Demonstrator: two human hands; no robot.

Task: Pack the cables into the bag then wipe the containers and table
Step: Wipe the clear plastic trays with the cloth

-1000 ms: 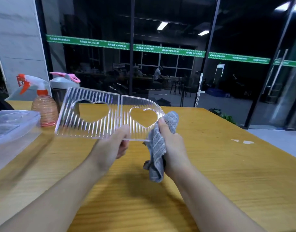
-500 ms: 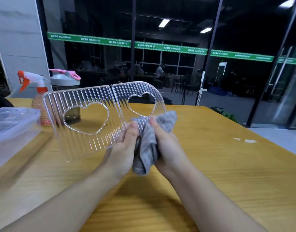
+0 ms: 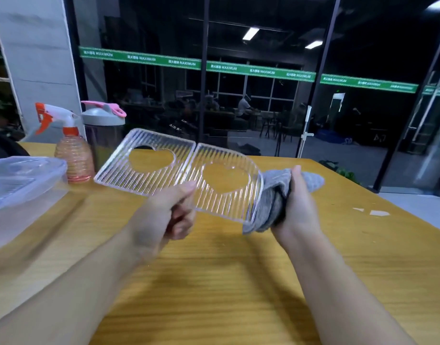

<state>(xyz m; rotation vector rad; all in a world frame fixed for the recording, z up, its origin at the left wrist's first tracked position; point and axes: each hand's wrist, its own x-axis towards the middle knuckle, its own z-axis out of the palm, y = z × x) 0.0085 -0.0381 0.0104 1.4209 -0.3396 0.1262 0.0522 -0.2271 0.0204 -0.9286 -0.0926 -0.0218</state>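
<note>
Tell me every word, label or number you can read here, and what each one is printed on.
"MAXIMUM": repeated along the green strip on the glass wall, each time beside small characters too blurred to read.
Spray bottle: a small mark on its orange and white trigger head, too small to read.
Clear ribbed lid, grey cloth, lidded cup: no text visible.

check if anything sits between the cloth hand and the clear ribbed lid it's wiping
Nothing visible does. The right hand grips the grey cloth, which is folded over the right end of the clear ribbed lid. The left hand pinches the lid's near edge, clear of that end.
</note>
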